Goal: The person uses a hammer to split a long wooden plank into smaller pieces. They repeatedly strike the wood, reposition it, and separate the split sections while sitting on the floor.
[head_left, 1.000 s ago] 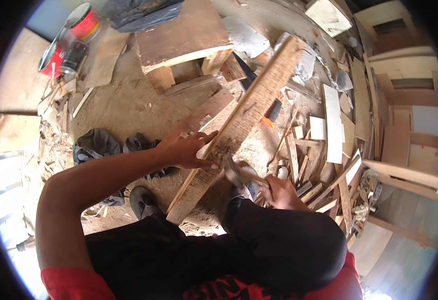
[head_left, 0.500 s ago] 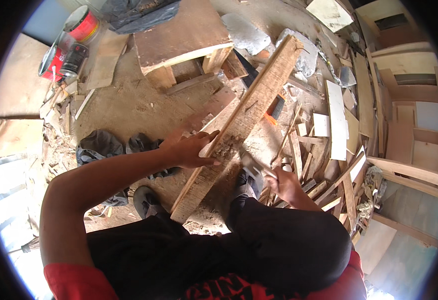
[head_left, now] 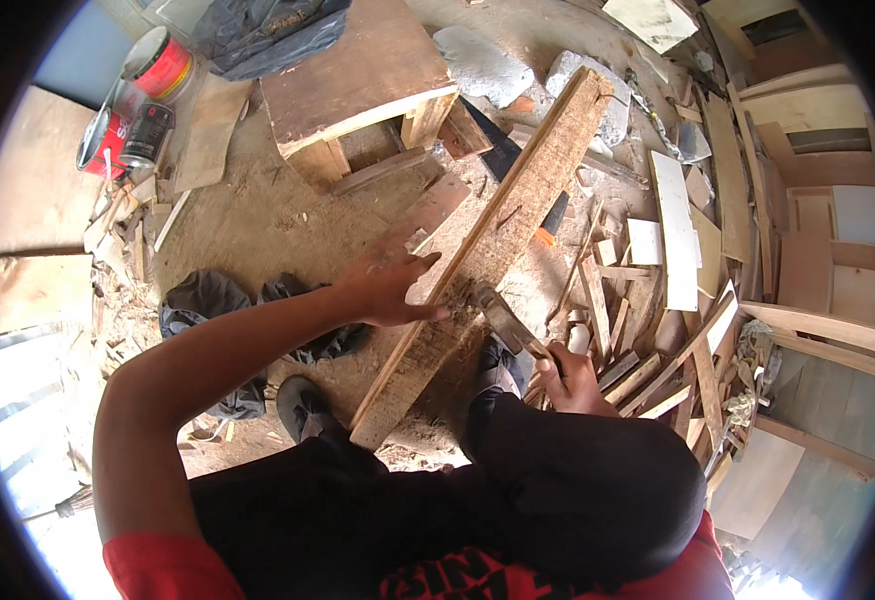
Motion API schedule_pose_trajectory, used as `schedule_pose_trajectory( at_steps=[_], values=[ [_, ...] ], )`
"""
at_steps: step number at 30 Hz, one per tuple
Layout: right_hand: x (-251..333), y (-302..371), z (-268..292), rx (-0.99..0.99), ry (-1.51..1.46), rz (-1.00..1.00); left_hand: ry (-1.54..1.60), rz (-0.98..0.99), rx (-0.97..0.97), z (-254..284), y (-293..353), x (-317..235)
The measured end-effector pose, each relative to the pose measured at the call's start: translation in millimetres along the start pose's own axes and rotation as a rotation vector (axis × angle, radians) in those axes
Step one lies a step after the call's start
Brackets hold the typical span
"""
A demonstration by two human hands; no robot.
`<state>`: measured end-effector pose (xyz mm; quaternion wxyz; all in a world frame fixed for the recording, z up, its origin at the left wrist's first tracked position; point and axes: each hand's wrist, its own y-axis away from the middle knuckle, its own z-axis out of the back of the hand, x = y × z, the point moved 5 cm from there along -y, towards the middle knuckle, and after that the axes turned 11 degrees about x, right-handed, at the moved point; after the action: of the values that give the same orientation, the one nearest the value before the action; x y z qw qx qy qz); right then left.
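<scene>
A long, rough wooden plank [head_left: 518, 215] slants across the middle, its near end between my lower legs. Bent nails [head_left: 508, 217] stick out of its face. My left hand [head_left: 393, 290] lies along the plank's left edge with thumb and forefinger spread apart, the thumb tip touching the wood. Some of its other fingers are hidden. My right hand [head_left: 571, 382] is closed round the handle of a hammer [head_left: 503, 320]. The hammer's head rests at the plank's face, near a dark, splintered patch close to my left thumb.
A low wooden box-like stool [head_left: 358, 75] stands ahead, dark plastic sheeting on top. Red paint cans [head_left: 158, 65] sit at the far left. Wood offcuts [head_left: 648, 300] pile up on the right. A saw with an orange handle [head_left: 546, 236] lies behind the plank. Dark cloth [head_left: 203, 300] lies left.
The hammer, blurred lower down before, now has its head up against the plank's face. My left fingers have spread and drawn back a little toward the plank's edge.
</scene>
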<state>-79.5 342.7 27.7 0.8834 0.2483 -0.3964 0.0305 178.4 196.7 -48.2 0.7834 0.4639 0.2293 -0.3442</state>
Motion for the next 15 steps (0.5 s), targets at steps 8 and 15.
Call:
schedule_pose_trajectory(
  at_steps=[8, 15],
  values=[
    [-31, 8, -29, -0.304, -0.34, -0.101, 0.398, -0.171, -0.361, 53, -24, -26],
    [-32, -39, -43, -0.507, -0.448, -0.198, 0.201, 0.125, -0.381, 84, -60, -93]
  ],
)
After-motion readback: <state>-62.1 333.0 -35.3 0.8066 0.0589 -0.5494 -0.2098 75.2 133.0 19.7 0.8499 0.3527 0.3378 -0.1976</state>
